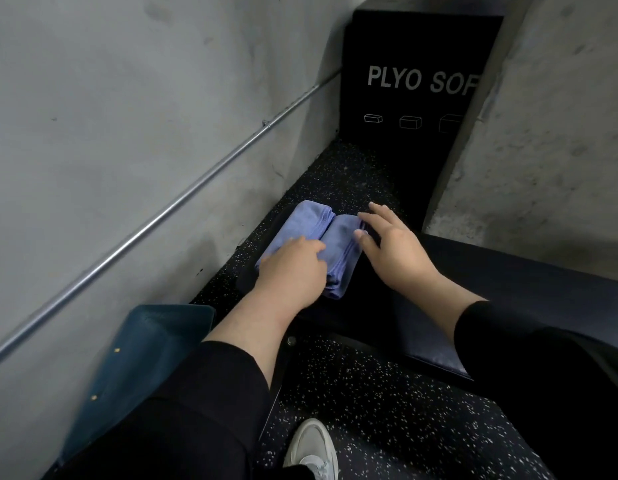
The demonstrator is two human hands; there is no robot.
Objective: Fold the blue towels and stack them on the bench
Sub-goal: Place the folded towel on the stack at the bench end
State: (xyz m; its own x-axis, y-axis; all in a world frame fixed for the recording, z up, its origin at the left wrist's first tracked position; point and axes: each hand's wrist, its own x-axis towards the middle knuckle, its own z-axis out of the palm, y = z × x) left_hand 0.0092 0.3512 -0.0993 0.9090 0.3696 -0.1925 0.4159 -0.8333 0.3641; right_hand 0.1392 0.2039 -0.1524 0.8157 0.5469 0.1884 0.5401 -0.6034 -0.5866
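Dark desk (491, 271) carries two folded blue towels (311, 237) side by side, touching. Your left hand (293, 268) rests flat on them; right hand (390, 244) released, fingers at right bundle's edge. Stacking step: next lift one bundle onto other.

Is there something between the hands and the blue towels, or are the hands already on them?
Nothing visible stands between them. The left hand rests flat on the folded blue towels on the bench. The right hand touches the right edge of the towels with its fingers spread.
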